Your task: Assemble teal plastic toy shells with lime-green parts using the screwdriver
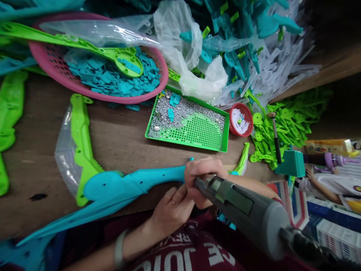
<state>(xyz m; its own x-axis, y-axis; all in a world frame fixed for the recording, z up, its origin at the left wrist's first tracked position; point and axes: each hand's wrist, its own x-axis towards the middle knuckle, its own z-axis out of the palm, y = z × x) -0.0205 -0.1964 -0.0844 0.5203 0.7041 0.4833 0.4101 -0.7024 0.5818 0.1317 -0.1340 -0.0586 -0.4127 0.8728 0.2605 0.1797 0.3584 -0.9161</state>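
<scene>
a grey power screwdriver [248, 210] is held over a teal plastic part [132, 184] at the near edge of the desk [121, 139].

the right hand [204, 180] is curled in a closed grip around the front of the screwdriver, whose body runs back toward the lower right. the left hand [172, 209] is laid just under it, fingers half bent and touching the right hand and the teal part's near edge; nothing is seen enclosed in its grip. the teal part is stretched flat leftward across the desk. beyond the hands a green tray [222, 143] of small screws is set, with a small red basket [240, 119] beside it and a pink basket [50, 60] of teal pieces farther left. a lime plastic part [81, 139] lies on a clear bag, touching the teal part.
</scene>
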